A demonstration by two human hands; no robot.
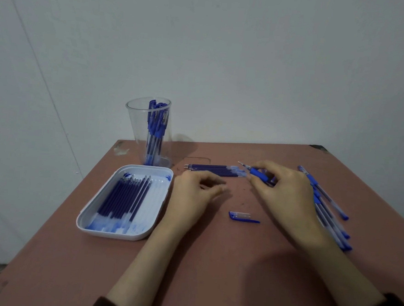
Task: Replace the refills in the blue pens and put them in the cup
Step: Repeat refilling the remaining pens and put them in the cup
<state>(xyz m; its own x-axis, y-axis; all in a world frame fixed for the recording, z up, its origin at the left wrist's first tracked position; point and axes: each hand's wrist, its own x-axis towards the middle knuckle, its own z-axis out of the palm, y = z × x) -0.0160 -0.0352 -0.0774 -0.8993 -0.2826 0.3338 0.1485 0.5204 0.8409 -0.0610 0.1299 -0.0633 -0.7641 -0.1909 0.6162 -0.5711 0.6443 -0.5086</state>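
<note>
My right hand (286, 194) grips an uncapped blue pen (257, 173), its tip pointing left and away. My left hand (194, 193) hovers over the table with loosely curled fingers, and I see nothing in it. A row of loose refills (213, 170) lies just beyond both hands. The pen's blue cap (243, 216) lies on the table between my hands. A clear cup (150, 130) with several blue pens stands at the back left. Several capped blue pens (328, 209) lie fanned out under and right of my right hand.
A white tray (158, 212) holding several blue refills sits at the left, near the table's left edge. The brown table (212, 261) ends at a grey wall just behind the cup. Its right corner (318, 148) lies far back.
</note>
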